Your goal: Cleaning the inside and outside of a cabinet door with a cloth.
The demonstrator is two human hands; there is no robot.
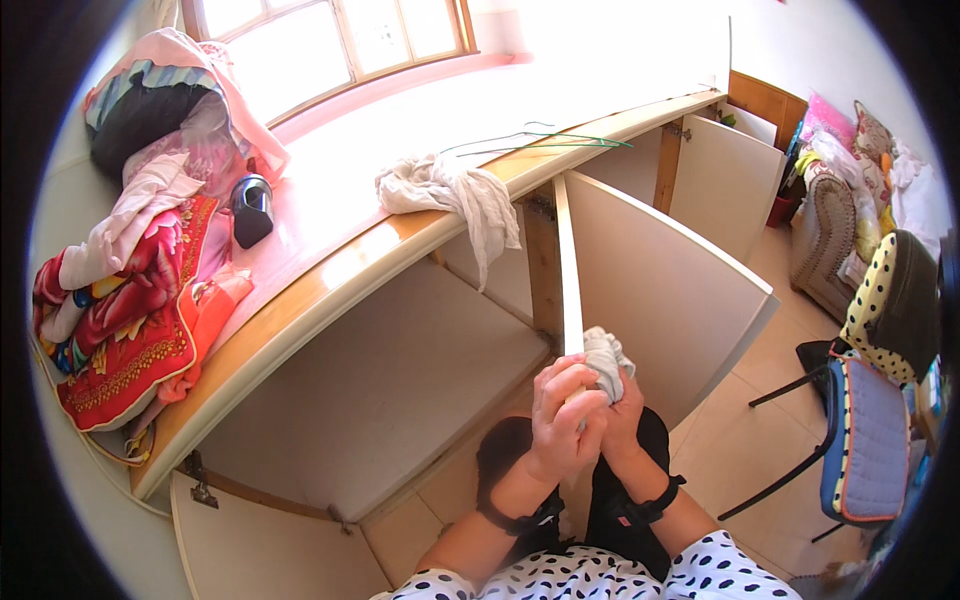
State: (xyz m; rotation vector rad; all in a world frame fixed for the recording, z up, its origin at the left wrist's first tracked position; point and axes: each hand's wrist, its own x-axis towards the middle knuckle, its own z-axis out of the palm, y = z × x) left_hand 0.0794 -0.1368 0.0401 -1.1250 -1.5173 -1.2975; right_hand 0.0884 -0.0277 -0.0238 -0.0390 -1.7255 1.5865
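My left hand (pixel 564 414) and my right hand (pixel 624 421) are close together in front of my knees. A bunched pale grey cloth (pixel 607 358) sticks up between them, and the fingers of both are curled around it. Behind the hands, the narrow edge (pixel 570 277) of an open white cabinet door (pixel 660 285) runs down to the left fingers. Whether those fingers touch the door cannot be told. A second crumpled pale cloth (pixel 450 191) lies on the wooden counter edge (pixel 352 266), one end hanging over the open cabinet (pixel 375 375).
Another door (pixel 277 536) hangs open at lower left, and a further one (pixel 727 180) beyond. Green wires (pixel 547 142) project past the counter edge. Red bedding (pixel 142 315) and a black glossy object (pixel 253 210) lie at left. A cushioned chair (pixel 870 442) and a loaded armchair (pixel 825 232) stand right.
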